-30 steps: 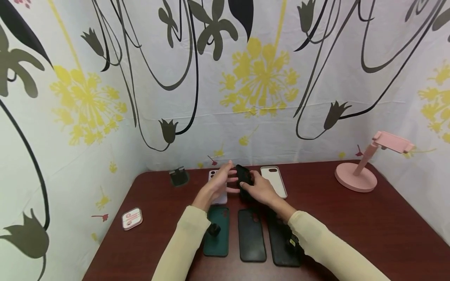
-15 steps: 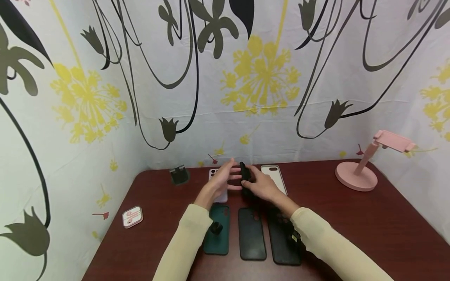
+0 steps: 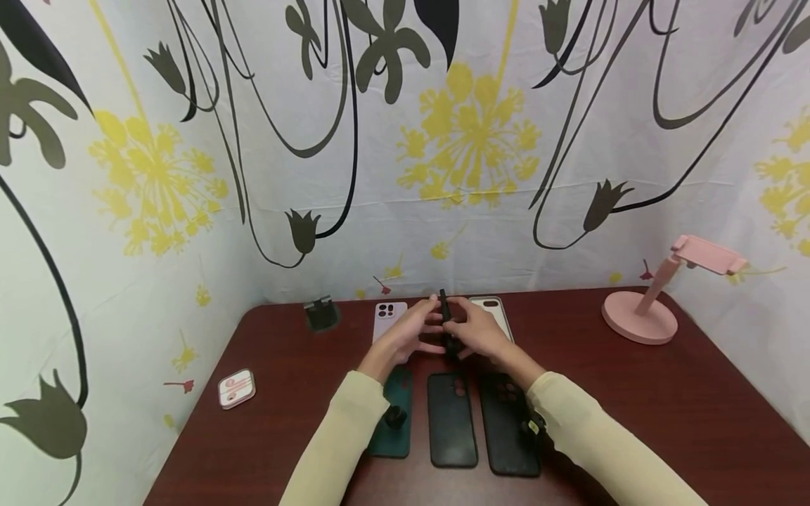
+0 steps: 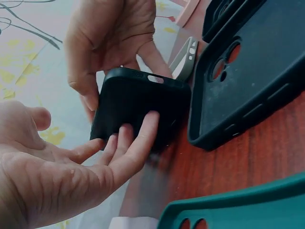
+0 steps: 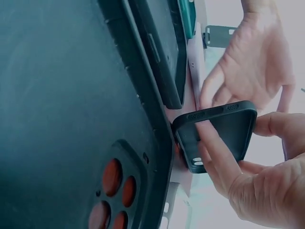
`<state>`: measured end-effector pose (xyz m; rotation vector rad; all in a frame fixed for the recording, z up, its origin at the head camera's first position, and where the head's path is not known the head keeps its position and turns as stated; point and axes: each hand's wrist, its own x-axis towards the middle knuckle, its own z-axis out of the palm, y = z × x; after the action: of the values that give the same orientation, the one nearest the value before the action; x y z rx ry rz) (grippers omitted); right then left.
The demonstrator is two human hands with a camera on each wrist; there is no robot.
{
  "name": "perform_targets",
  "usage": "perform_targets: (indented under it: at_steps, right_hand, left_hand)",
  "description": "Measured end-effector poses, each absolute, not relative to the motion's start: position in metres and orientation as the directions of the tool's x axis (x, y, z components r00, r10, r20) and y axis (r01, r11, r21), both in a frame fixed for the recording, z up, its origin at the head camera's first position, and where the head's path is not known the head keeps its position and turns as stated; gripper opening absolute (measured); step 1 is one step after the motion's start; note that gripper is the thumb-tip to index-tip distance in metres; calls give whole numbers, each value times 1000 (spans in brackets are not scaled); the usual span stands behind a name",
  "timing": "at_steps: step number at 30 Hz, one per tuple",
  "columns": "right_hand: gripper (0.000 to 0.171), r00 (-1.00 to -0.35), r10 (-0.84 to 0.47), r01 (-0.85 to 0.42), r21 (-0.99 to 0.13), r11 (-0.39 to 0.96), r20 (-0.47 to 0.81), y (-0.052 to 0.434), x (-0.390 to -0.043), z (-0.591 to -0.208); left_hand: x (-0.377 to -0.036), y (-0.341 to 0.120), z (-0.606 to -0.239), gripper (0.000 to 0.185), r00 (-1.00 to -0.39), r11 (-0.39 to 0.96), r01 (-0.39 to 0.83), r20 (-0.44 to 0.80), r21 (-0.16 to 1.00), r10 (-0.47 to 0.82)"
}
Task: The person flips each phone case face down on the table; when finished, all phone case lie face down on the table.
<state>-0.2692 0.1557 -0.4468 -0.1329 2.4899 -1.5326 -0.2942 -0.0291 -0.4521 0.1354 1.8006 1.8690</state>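
Observation:
A black phone case [image 3: 444,306] stands on edge at the back middle of the table, between the two hands. The right hand [image 3: 484,330] grips it by its edges, with some fingers inside the hollow side in the right wrist view, where the case [image 5: 228,133] shows its open front and camera cutout. My left hand [image 3: 405,336] is at the case's other side. In the left wrist view, the left hand's extended fingers [image 4: 143,143] touch the flat back of the case [image 4: 138,95], while its thumb stays apart.
In front lie a teal phone case [image 3: 391,446], a dark case [image 3: 452,429] and a larger black case [image 3: 511,450]. Behind are a lilac case [image 3: 387,315] and a white case [image 3: 501,313]. A pink stand [image 3: 640,318], small dark stand [image 3: 321,315] and white-and-pink box [image 3: 237,388] sit around.
The black case has turned from showing its face to nearly edge-on in the head view. Both hands have shifted slightly right, uncovering more of the lilac case.

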Motion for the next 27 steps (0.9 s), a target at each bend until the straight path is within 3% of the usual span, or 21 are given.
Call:
perform_targets:
  at_steps: [9, 27]
  right_hand:
    - [60, -972, -184, 94, -958, 271, -148, 158, -271, -450]
    - [59, -982, -139, 100, -973, 209, -131, 164, -269, -450]
  left_hand:
    - [-293, -33, -455, 59, -829, 100, -276, -290, 956, 478]
    - [-293, -37, -455, 57, -847, 102, -268, -285, 958, 449]
